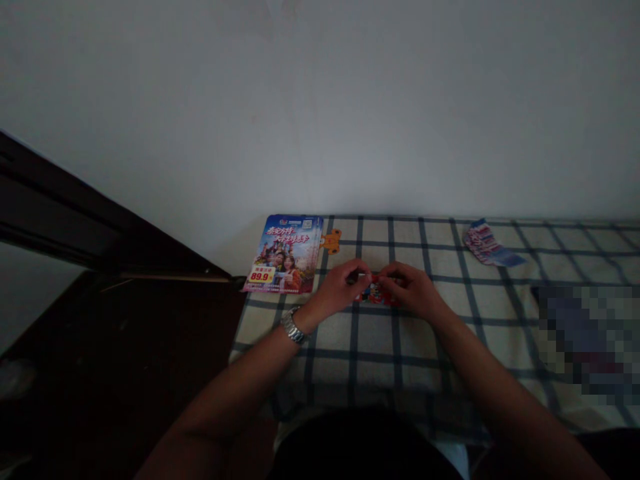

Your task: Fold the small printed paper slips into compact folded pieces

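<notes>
A small red printed piece (376, 295), with blue and white figures on it, is between my two hands just above the checked cloth. It looks like paper or a small packet; I cannot tell which. My left hand (342, 283) pinches its upper left part between thumb and finger, and a metal watch (293, 325) sits on that wrist. My right hand (414, 287) pinches its upper right part, fingertips close to those of the left. Both hands hide the piece's side edges. Beyond my left hand lies an orange cartoon-shaped cutout (331, 241).
A stack of printed flyers (287, 257) lies at the left edge of the checked cloth (410, 360). Farther right is a crumpled or folded flyer (490, 247). A pixelated patch (590, 340) covers something at right. Behind stands a white wall (320, 120); a dark panel (90, 213) leans at left.
</notes>
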The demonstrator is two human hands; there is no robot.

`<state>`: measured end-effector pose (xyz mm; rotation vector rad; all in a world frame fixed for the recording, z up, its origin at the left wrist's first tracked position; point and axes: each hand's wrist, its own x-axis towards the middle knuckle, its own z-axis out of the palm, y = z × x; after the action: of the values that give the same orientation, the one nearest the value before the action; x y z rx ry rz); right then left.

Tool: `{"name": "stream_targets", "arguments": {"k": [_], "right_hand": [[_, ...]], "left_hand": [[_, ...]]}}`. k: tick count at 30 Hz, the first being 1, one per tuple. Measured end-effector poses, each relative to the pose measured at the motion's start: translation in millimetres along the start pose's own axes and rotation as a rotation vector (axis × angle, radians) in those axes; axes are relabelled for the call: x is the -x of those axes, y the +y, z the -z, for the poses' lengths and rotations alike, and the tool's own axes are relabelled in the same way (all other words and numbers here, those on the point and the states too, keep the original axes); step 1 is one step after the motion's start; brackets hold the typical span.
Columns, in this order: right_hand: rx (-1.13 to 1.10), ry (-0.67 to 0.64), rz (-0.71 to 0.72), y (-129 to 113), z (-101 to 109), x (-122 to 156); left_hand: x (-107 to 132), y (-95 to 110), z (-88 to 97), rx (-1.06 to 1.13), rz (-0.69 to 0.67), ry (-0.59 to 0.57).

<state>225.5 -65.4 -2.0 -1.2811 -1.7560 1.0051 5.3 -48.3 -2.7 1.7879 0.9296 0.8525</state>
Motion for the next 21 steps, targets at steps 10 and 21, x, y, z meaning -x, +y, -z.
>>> {"name": "stream_targets", "arguments": {"k": [10,21], "right_hand": [[0.001,-0.014,0.049,-0.1,-4.8,1.0],[0.012,-0.029,0.034,-0.5,-6.4,2.0]], "left_hand": [[2.8,4.5,-2.9,-0.053,-0.014,0.012],[3.4,4.0,-2.9,-0.095,-0.031,0.02]]}}
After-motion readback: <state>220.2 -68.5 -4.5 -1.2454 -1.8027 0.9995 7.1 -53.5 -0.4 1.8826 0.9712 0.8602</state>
